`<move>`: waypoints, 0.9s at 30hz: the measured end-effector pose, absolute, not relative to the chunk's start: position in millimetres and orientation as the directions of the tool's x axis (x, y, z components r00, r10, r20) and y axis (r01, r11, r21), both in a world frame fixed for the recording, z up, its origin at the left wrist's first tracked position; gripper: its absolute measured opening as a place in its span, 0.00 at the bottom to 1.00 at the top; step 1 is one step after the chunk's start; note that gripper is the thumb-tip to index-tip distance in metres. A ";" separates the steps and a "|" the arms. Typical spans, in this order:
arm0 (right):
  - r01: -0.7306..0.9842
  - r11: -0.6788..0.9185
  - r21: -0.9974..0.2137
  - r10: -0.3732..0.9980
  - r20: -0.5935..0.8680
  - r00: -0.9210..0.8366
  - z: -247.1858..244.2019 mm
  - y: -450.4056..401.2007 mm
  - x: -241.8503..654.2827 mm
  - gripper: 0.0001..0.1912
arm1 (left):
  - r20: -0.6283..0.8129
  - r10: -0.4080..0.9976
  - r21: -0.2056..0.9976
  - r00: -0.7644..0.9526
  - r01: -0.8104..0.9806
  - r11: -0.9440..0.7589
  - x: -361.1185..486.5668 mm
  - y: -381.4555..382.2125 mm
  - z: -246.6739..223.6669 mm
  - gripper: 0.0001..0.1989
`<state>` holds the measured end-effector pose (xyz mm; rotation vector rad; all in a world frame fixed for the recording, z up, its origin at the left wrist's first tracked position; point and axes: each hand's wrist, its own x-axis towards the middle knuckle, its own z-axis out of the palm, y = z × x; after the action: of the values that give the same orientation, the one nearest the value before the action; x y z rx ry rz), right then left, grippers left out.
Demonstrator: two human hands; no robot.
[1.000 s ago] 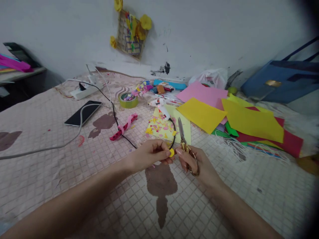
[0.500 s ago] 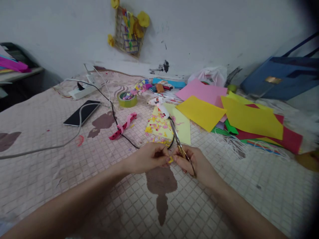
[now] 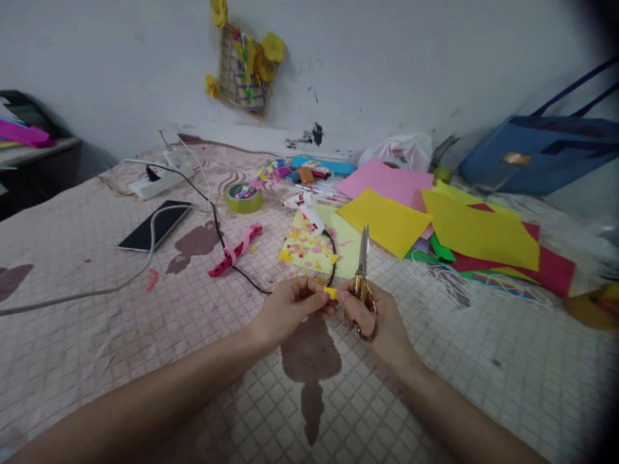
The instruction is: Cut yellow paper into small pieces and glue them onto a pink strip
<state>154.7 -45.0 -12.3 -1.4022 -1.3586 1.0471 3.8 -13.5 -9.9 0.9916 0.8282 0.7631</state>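
Between the fingertips of my left hand (image 3: 296, 303) is a small yellow piece (image 3: 331, 293), paper or thin foam. My right hand (image 3: 374, 316) is closed around the gold handles of a pair of scissors (image 3: 363, 274), whose blades point away from me. Its thumb and finger reach the right end of the yellow piece. Just beyond my hands, a pale yellow sheet (image 3: 349, 251) bears many small yellow and pink scraps. On that sheet's far edge lies a white glue gun (image 3: 309, 212) with a black cord.
A roll of tape (image 3: 244, 198), a pink band (image 3: 235, 250) and a phone (image 3: 155, 225) lie to the left, near a power strip (image 3: 159, 182). Coloured sheets (image 3: 387, 222) and white string (image 3: 440, 280) are at right. Cables cross the patterned cloth.
The scissors have swung more upright, blades now pointing straight away from me. More of the yellow piece shows between my fingertips. The whole view has shifted slightly.
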 end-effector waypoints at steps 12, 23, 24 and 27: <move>0.216 0.011 -0.976 0.999 0.020 0.041 -17.8 -43.7 154.5 0.13 | -0.243 0.865 0.902 0.439 -0.225 0.368 7.1 -15.6 -14.7 0.11; 0.232 -0.102 -0.967 0.980 -0.138 -0.146 -8.5 -48.2 161.3 0.22 | -0.174 0.910 0.891 0.376 -0.334 0.308 -8.5 4.5 -6.5 0.10; 0.274 -0.087 -0.958 0.977 -0.136 -0.167 -8.3 -49.0 161.9 0.22 | -0.169 0.913 0.883 0.370 -0.355 0.307 -9.6 5.9 -5.1 0.10; 0.363 -0.048 -0.931 0.969 -0.131 -0.208 -8.3 -51.1 162.4 0.22 | -0.160 0.920 0.871 0.357 -0.387 0.302 -11.5 7.8 -1.7 0.10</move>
<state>162.4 -51.1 -8.3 -1.4308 -1.6123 1.2587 -11.5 7.8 -1.7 0.8477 0.7635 0.9883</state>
